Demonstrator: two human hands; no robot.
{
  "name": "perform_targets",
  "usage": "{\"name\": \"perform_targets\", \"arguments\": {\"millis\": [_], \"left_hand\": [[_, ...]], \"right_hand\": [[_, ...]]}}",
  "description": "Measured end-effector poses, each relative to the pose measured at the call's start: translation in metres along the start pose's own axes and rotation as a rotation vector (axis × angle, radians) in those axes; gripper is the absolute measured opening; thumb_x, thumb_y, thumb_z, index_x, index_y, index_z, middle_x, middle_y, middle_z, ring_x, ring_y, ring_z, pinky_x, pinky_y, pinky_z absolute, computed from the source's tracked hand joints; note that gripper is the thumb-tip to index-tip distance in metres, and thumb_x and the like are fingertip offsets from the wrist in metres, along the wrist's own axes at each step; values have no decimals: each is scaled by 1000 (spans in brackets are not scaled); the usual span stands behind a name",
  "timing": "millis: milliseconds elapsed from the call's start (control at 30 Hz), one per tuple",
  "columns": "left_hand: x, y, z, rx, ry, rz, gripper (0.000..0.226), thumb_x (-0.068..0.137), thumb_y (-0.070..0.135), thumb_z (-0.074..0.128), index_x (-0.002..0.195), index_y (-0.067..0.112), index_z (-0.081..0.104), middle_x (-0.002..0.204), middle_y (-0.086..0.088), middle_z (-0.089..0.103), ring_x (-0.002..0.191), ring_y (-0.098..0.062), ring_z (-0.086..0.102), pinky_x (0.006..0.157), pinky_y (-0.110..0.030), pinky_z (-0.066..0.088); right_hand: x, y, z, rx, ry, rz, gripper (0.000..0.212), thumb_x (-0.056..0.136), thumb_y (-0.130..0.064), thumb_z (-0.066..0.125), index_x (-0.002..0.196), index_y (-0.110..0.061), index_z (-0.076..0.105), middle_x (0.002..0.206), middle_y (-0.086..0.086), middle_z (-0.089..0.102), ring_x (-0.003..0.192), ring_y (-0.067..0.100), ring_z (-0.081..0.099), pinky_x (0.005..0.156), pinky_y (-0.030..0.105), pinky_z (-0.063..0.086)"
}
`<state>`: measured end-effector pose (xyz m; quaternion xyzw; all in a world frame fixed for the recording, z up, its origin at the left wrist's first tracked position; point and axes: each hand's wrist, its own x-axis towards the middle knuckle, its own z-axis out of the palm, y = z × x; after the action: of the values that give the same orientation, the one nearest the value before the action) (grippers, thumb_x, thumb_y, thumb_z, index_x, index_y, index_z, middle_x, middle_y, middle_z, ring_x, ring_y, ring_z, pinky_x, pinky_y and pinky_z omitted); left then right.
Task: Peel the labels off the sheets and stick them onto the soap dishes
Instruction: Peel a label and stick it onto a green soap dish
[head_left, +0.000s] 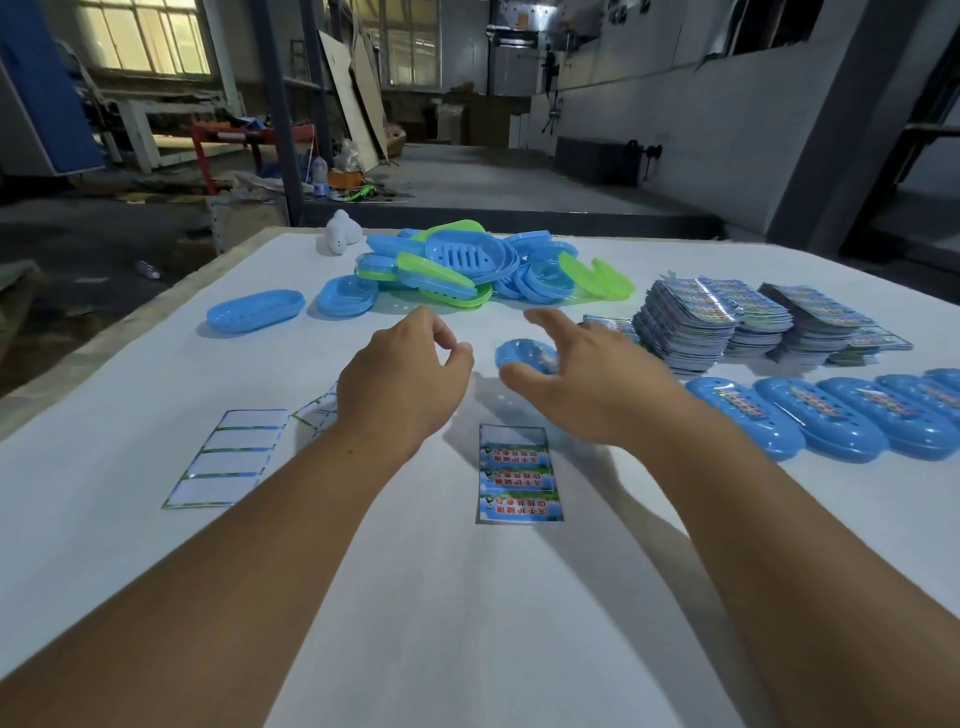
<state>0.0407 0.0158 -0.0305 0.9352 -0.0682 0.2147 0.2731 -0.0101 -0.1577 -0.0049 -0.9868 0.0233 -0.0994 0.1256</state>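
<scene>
White surface (467, 597): my right hand (587, 384) has an open grip around a labelled blue dish (524, 355), my left hand (400, 379) hangs loosely curled and empty; a careless grab could smear the fresh label.

A wide white table (467, 597) carries everything, and the partly peeled label sheet (519, 475) at its middle serves as landmark: its top strip is bare, three printed labels remain. Just beyond the sheet, the left hand (402, 382) hovers with fingers loosely curled, holding nothing. The right hand (587, 384) is spread beside a small blue plastic soap dish (524, 353), which bears a label; whether the fingers touch it is unclear. Left of the sheet lies an emptied backing sheet (228, 457). Far beyond it sits a heap of blue and green soap dishes (452, 265). To its right stand stacks of label sheets (727, 317) and a row of labelled blue dishes (831, 415).
</scene>
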Motion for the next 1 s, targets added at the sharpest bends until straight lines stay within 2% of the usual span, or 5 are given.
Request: {"name": "perform_targets", "arguments": {"millis": [167, 367, 533, 767, 1000], "left_hand": [[-2, -1, 0, 4, -18, -6, 20, 93, 51, 55, 96, 32, 52, 78, 9, 60, 75, -15, 56, 58, -28, 37], [-3, -1, -3, -3, -38, -12, 20, 93, 51, 55, 95, 31, 53, 77, 8, 62, 74, -15, 57, 56, -29, 36], [-2, -2, -1, -3, -50, -29, 19, 93, 51, 55, 92, 32, 54, 77, 8, 63, 75, -15, 58, 60, -30, 39], [2, -6, 1, 9, -49, -36, 19, 92, 51, 56, 90, 33, 54, 75, 9, 62, 69, -8, 54, 61, -29, 43], [14, -10, 1, -48, -11, -90, 15, 93, 45, 58, 94, 30, 57, 87, 7, 64, 80, -16, 59, 64, -29, 42]], "right_hand": [[-21, 5, -13, -166, -178, 113, 72, 75, -75, 32, 136, -39, 46, 129, 5, 54, 109, 30, 54, 78, 40, 37], [-24, 0, -18, -308, -196, 135, 53, 76, -76, 50, 76, -23, 49, 84, -2, 47, 85, 27, 46, 63, 33, 35], [-21, 8, -19, -271, -244, 141, 58, 87, -59, 58, 132, -24, 56, 137, 8, 48, 126, 36, 40, 92, 44, 41], [-18, 23, -26, -201, -221, 133, 54, 81, -14, 58, 133, -28, 55, 133, 10, 50, 124, 37, 44, 98, 45, 46], [-12, 21, -22, -109, -171, 114, 57, 81, -13, 56, 136, -29, 56, 139, 8, 55, 126, 36, 50, 100, 43, 49]]}}
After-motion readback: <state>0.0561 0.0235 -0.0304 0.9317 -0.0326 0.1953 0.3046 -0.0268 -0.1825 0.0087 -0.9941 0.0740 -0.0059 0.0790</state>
